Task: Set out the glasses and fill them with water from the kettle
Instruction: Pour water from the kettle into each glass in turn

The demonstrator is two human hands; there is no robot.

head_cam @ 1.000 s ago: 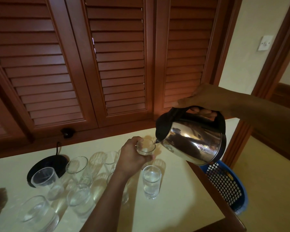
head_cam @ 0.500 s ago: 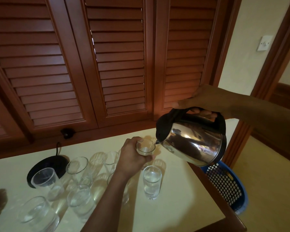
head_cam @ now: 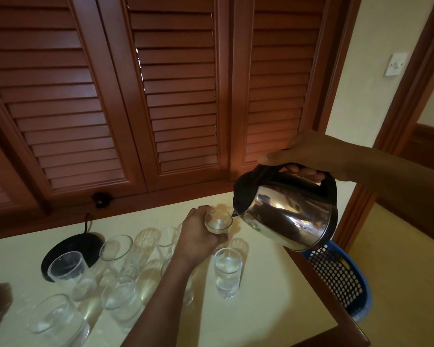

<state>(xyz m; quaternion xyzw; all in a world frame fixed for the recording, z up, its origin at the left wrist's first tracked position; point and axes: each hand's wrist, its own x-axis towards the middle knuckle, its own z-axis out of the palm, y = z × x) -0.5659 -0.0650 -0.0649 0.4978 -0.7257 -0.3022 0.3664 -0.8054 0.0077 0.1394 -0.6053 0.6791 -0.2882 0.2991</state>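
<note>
Little has moved since the earlier frame. The right hand (head_cam: pixel 308 152), grip clamped on the kettle (head_cam: pixel 290 215), tilts its spout over the glass (head_cam: pixel 218 222); the left hand (head_cam: pixel 198 232) grips that glass above the table (head_cam: pixel 273 309) to meet the stream.

Not much diff vs 1 s ago: my right hand (head_cam: pixel 308 154) has tipped the kettle (head_cam: pixel 290 214) a bit steeper toward 8 o'clock, and water lvl in the glass (head_cam: pixel 218 222) in my left hand (head_cam: pixel 198 234) looks slightly higher.

Home: louvred shutters (head_cam: pixel 176 96), laundry basket (head_cam: pixel 341 279)
</note>
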